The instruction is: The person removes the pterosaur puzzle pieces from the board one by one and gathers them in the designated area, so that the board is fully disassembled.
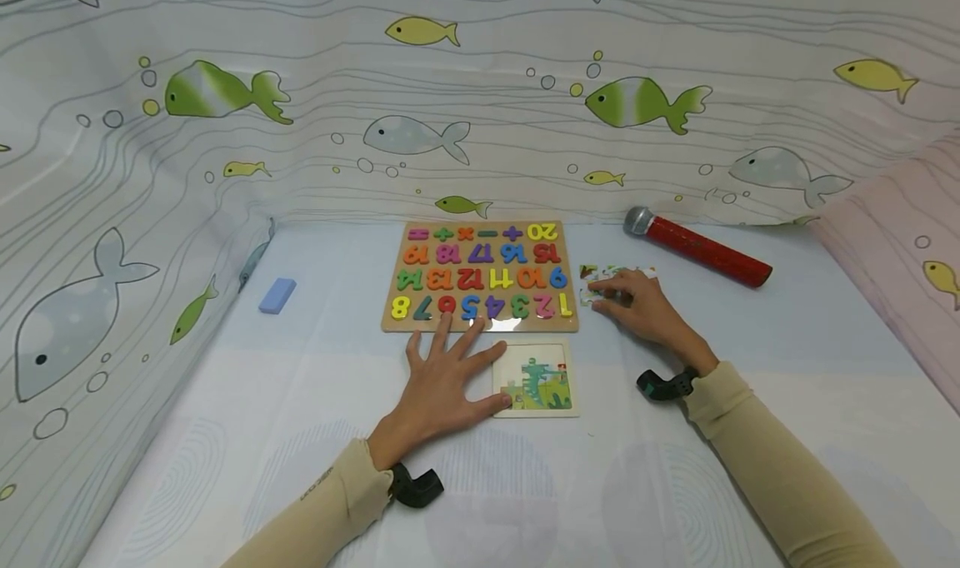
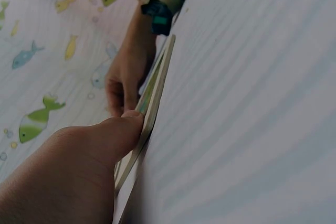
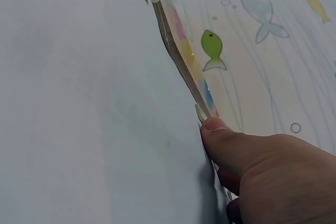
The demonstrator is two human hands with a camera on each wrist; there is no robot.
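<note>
My left hand (image 1: 442, 389) lies with its fingers spread, thumb resting on the left edge of a small wooden jigsaw tray (image 1: 573, 385). The tray holds a partly filled green dinosaur picture (image 1: 536, 385); its upper left shows bare backing. In the left wrist view the thumb presses on the frame. My right hand (image 1: 633, 301) is over a group of loose jigsaw pieces (image 1: 588, 296) right of the number board, thumb and index finger bent toward each other. In the right wrist view, a pale jigsaw piece (image 3: 199, 112) sticks out past the right thumb. The other right fingers are mostly hidden.
A wooden number board (image 1: 480, 325) with coloured numerals, upside down from here, lies just beyond the tray. A red microphone (image 1: 705, 250) with a silver head is at the back right. A blue block (image 1: 277, 296) lies left. Fish-printed cloth walls (image 1: 480, 93) border the table.
</note>
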